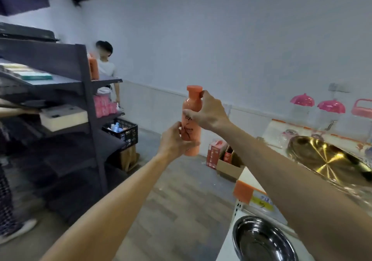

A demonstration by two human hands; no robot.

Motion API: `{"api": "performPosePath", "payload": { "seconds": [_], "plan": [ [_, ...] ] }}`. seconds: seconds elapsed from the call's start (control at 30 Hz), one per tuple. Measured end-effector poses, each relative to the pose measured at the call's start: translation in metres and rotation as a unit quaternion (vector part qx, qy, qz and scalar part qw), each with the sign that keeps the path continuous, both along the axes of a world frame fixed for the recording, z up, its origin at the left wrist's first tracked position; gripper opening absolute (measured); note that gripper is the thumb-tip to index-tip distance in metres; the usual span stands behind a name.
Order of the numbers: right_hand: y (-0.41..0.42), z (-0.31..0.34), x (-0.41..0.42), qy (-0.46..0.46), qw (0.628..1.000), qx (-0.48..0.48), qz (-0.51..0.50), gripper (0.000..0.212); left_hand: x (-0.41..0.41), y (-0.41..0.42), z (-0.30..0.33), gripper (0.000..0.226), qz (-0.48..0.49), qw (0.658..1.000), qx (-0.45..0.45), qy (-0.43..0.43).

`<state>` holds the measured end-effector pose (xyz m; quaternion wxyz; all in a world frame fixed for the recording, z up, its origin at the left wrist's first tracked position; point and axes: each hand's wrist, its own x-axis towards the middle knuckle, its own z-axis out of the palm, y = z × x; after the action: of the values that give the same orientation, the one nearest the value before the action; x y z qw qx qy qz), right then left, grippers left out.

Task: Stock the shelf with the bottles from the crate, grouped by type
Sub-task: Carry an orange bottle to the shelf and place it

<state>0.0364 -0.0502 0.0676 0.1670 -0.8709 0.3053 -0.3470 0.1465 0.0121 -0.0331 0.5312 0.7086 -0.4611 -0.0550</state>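
Bottle (191, 123) held upright, shelf (84, 91) at nine o'clock.
Keep left hand (173, 139) fingers clamped low, right hand (209, 113) pinching near cap; place beside matching orange bottles (94, 67).

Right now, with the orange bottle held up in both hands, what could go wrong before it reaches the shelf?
1. The orange bottle is in mid-air over bare floor; the right hand pinches near its cap while the left hand holds the lower body, so a careless regrip could drop it.
2. Another person stands beside the dark shelf, near the matching orange bottles, so a collision is possible.
3. The black crate sits low by the shelf: a trip risk.
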Motion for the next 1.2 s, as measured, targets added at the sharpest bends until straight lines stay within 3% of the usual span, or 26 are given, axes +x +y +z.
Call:
{"api": "performPosePath", "payload": {
  "seconds": [0.4, 0.77, 0.97, 1.2],
  "plan": [
    [-0.023, -0.070, 0.198, -0.036, 0.987, 0.139, 0.071, 0.052, 0.182, 0.014, -0.060, 0.048, 0.098, 0.992, 0.061, -0.052],
    [-0.081, -0.200, 0.326, 0.045, 0.978, 0.203, 0.017, 0.058, 0.295, -0.042, -0.177, 0.050, 0.083, 0.983, 0.161, 0.014],
    [-0.132, -0.307, 0.356, 0.114, 0.948, 0.295, -0.015, 0.051, 0.314, -0.084, -0.264, 0.044, 0.075, 0.959, 0.267, 0.048],
    [-0.216, -0.411, 0.384, 0.210, 0.910, 0.358, -0.013, 0.067, 0.320, -0.168, -0.349, 0.054, 0.078, 0.900, 0.404, 0.144]
  ]
}}
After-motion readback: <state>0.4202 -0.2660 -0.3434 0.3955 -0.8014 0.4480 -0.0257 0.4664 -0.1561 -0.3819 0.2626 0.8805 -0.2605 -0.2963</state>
